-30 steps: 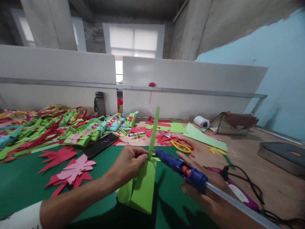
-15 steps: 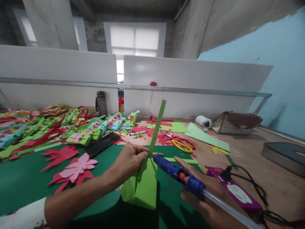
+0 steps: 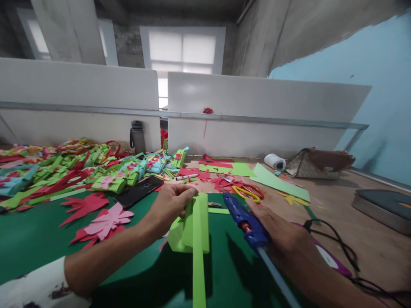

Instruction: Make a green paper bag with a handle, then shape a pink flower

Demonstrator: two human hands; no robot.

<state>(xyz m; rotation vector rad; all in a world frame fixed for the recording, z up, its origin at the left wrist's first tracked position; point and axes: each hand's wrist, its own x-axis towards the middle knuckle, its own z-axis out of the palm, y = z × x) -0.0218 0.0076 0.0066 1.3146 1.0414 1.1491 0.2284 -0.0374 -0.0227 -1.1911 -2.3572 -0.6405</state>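
the left hand (image 3: 168, 205) pinches bag (image 3: 188, 233) and strip (image 3: 198, 256), thumb to fingers, over the mat (image 3: 32, 239); the right hand (image 3: 285, 239) wraps round the gun (image 3: 239, 214). a slack pinch could let the strip skew.

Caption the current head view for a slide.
Left hand pinches a green paper bag and strip at the top; right hand holds a blue hot-glue gun.

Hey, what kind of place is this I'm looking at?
It looks like a papercraft workspace, perhaps in a roughly finished building. The signs are a blue glue gun in use, a heap of colored paper pieces, and a bare concrete pillar behind.
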